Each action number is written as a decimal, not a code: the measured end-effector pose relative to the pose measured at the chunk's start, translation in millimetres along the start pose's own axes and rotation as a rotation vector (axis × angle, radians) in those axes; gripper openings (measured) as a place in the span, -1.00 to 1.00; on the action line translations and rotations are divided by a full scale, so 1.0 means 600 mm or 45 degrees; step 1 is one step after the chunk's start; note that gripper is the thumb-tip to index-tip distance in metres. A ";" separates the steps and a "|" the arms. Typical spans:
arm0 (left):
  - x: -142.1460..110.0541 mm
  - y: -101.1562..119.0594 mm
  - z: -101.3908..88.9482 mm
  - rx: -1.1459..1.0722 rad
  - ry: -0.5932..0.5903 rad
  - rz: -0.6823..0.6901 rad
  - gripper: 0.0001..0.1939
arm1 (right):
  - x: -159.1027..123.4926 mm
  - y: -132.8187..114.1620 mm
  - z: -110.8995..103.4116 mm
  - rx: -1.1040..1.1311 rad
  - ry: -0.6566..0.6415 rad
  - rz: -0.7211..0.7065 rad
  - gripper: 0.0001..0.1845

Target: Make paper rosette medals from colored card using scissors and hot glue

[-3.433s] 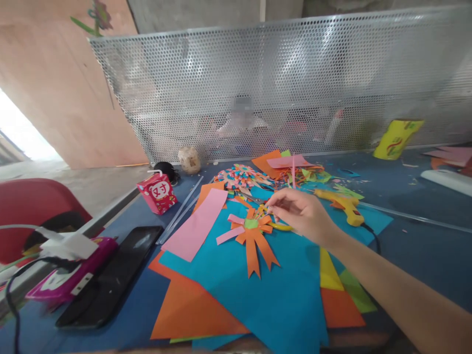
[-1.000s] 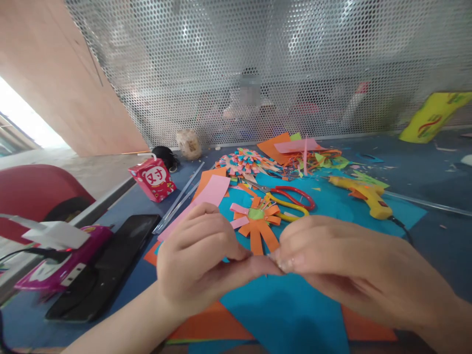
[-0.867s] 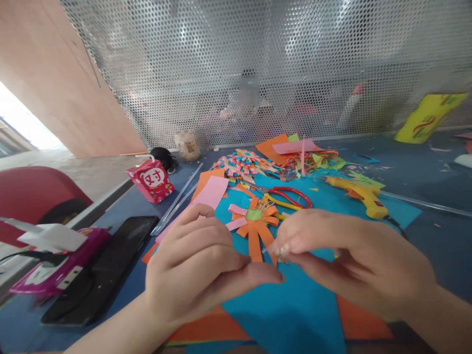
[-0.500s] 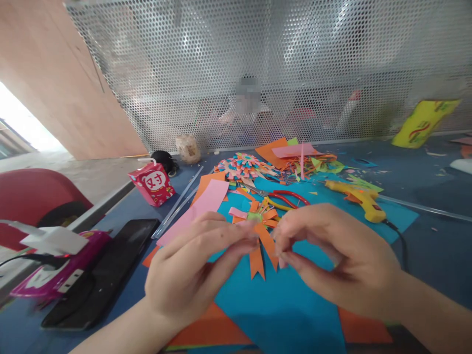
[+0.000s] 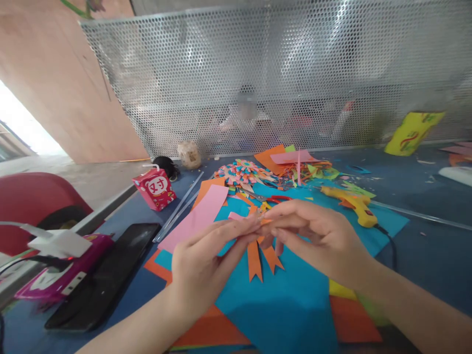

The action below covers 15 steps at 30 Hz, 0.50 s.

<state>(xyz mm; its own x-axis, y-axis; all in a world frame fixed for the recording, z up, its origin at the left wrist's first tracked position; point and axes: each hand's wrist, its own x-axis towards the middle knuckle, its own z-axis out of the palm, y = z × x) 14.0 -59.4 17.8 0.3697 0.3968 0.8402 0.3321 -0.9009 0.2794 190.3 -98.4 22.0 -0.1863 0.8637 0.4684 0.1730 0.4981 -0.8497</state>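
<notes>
My left hand (image 5: 208, 260) and my right hand (image 5: 319, 236) meet fingertip to fingertip, both pinched. What lies between the fingers is too small or too covered to make out. Beneath them is a paper flower (image 5: 254, 260) with orange loops and two notched orange tails, mostly hidden by the fingers. A pink paper loop (image 5: 235, 216) sticks out at its left. The flower rests on a blue paper sheet (image 5: 276, 305). Just beyond lie scissors (image 5: 278, 198) with red handles, partly behind my right hand. A yellow hot glue gun (image 5: 354, 201) lies to the right.
Pink paper (image 5: 199, 216), clear glue sticks (image 5: 179, 209), a red drink carton (image 5: 155, 189), a black phone (image 5: 106, 275) and a purple power strip (image 5: 66, 275) lie left. Finished paper flowers (image 5: 243, 173) and paper scraps (image 5: 313, 172) sit before a perforated metal screen (image 5: 206, 64).
My right hand has moved left to meet my left hand, and its fingers now cover more of the flower. The view has shifted slightly.
</notes>
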 end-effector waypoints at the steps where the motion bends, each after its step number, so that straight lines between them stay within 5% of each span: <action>1: 0.001 -0.003 0.001 0.011 0.015 -0.041 -0.75 | 0.002 0.002 -0.003 -0.001 0.033 -0.011 -0.81; 8: 0.012 -0.016 -0.011 -0.112 0.076 -0.345 -0.80 | 0.026 0.037 -0.043 -0.259 0.225 0.070 -0.87; 11: 0.020 -0.015 -0.033 -0.040 -0.007 -0.284 -0.83 | 0.027 0.050 -0.047 -0.578 0.062 0.017 -0.84; 15: -0.010 -0.008 -0.062 0.085 -0.388 -0.106 -0.89 | 0.022 0.051 -0.036 -0.853 -0.299 -0.099 -0.72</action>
<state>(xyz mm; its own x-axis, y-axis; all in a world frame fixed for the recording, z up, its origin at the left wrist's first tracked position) -22.1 -63.7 28.8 0.5782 0.5120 0.6353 0.4247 -0.8537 0.3014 213.8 -70.2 7.3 -0.4127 0.8219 0.3927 0.6938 0.5630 -0.4491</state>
